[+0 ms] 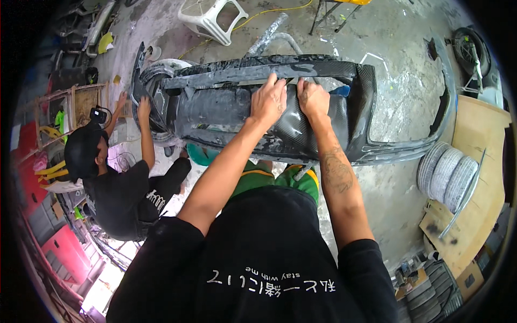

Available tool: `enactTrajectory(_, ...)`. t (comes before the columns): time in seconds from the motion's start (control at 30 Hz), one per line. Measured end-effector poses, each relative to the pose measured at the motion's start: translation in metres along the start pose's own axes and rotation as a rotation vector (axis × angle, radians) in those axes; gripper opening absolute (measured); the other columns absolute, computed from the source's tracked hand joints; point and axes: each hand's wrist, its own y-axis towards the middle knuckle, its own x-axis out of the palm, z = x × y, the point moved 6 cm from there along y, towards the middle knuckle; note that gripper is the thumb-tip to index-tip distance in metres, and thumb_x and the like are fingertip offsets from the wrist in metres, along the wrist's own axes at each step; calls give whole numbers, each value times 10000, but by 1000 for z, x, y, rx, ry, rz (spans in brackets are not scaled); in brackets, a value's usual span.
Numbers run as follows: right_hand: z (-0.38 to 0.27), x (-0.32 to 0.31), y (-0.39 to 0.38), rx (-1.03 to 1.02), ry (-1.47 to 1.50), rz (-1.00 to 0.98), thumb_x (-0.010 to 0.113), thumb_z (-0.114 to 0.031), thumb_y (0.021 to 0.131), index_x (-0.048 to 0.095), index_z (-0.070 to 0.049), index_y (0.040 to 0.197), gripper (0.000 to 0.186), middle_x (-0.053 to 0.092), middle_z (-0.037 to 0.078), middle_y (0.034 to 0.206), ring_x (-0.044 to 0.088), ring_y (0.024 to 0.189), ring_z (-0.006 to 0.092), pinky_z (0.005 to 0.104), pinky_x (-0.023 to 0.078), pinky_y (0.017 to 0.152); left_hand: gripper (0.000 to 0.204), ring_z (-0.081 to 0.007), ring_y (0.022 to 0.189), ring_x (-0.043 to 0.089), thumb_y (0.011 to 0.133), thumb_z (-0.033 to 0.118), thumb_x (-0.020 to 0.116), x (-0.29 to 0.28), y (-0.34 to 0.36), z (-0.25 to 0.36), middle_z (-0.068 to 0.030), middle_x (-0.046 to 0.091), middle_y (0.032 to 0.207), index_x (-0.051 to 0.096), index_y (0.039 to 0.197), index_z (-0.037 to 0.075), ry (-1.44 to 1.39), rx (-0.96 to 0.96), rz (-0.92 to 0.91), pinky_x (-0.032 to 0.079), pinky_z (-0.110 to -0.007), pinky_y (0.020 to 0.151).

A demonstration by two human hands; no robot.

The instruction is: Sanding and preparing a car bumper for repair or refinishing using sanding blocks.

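Observation:
A large car bumper (215, 110), black and grey with a rough smeared coating, lies across the space in front of me. Glossy, rumpled carbon-fibre sheet (293, 119) covers part of its middle and shines where it bulges. My left hand (267, 100) is closed at the sheet's upper edge, close against the bumper's grey crossbar. Just to the right, my right hand (313, 98) pinches that same upper edge, fingers curled down. The fingertips of both hands are partly hidden behind the edge. A small blue piece (340, 91) shows in the opening right of my right hand.
At the left a co-worker (116, 188) in black crouches with both hands by the bumper's left end. A white plastic stool (207, 19) stands beyond the bumper. Several tyres (442, 169) and a wooden board (482, 134) are at the right. A yellow cord (264, 12) crosses the floor.

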Motion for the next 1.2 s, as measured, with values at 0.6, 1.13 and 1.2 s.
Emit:
enactTrajectory(0.6, 2, -2, 3, 22, 21, -79, 429, -388, 990, 744, -44, 803, 502, 694, 243, 828, 698, 789, 402, 473, 550, 774, 189, -404, 748, 626, 926, 152, 575, 0, -4, 8, -147, 573, 976, 648, 1065, 46, 25, -44, -36, 500, -489, 640)
enactTrajectory(1.13, 12, 3, 5, 2, -8, -14, 452, -373, 982, 742, -40, 748, 500, 684, 251, 766, 697, 728, 408, 466, 564, 731, 210, -409, 764, 630, 914, 134, 601, 0, -4, 16, -163, 592, 944, 654, 1082, 20, -21, 24, -57, 507, -482, 668)
enactTrajectory(1.2, 11, 6, 6, 28, -28, -51, 448, -373, 984, 744, -45, 758, 496, 680, 259, 765, 696, 730, 413, 468, 563, 735, 195, -417, 754, 621, 915, 128, 601, -14, -24, 23, -165, 589, 948, 653, 1070, 20, -71, -22, -90, 497, -488, 657)
